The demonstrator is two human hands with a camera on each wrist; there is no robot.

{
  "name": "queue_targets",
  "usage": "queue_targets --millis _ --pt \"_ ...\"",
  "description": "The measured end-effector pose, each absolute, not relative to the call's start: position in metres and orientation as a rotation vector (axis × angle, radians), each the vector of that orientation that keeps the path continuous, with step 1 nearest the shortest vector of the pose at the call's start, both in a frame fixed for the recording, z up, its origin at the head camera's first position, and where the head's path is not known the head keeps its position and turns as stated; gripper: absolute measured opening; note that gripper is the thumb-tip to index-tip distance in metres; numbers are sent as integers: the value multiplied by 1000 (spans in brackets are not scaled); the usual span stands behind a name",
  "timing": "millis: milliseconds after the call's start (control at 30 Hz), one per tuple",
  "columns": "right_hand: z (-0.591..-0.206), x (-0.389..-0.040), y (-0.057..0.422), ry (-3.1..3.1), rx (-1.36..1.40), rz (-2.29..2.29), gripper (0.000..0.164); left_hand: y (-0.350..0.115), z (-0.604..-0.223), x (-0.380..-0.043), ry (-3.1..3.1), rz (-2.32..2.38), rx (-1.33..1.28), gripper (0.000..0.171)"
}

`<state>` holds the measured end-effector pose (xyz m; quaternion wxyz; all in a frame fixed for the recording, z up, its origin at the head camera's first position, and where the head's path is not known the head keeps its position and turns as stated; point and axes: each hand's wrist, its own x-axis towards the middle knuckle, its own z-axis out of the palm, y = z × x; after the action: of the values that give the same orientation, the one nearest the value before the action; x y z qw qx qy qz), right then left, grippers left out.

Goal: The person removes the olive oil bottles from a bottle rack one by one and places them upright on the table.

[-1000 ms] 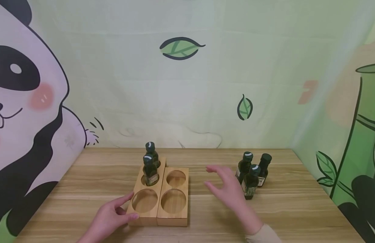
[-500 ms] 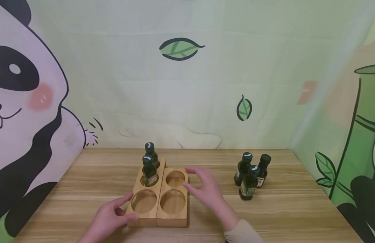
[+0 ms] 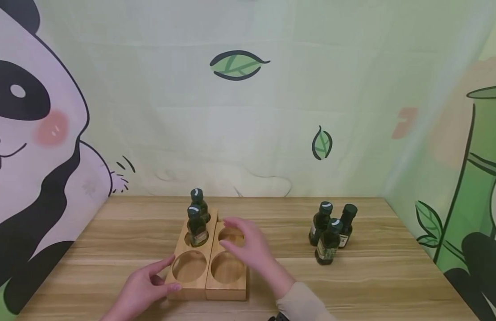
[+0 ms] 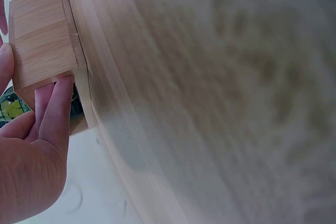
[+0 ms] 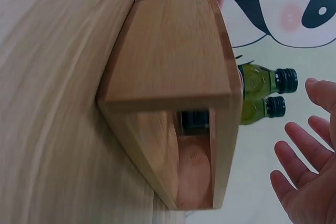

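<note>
Your left hand (image 3: pixel 141 287) grips the left holder (image 3: pixel 190 267) corner; right hand (image 3: pixel 250 247) hovers open, empty, over the right holder (image 3: pixel 228 272). Steady both holders flush toward the surface's near edge.

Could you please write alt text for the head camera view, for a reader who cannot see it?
A person's left hand holds the near left corner of a wooden holder with two dark bottles in its far left holes, while the open right hand hovers over its right side. Three more bottles stand to the right on the table.
</note>
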<state>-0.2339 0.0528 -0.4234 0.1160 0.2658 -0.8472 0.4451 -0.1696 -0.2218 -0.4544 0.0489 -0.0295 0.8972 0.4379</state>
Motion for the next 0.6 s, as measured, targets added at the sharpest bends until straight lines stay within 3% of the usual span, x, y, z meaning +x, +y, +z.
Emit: queue_targets --millis 600 --pt "-419 -243 14 -2462 754 1355 54 -224 -457 -171 2738 1315 -103 87"
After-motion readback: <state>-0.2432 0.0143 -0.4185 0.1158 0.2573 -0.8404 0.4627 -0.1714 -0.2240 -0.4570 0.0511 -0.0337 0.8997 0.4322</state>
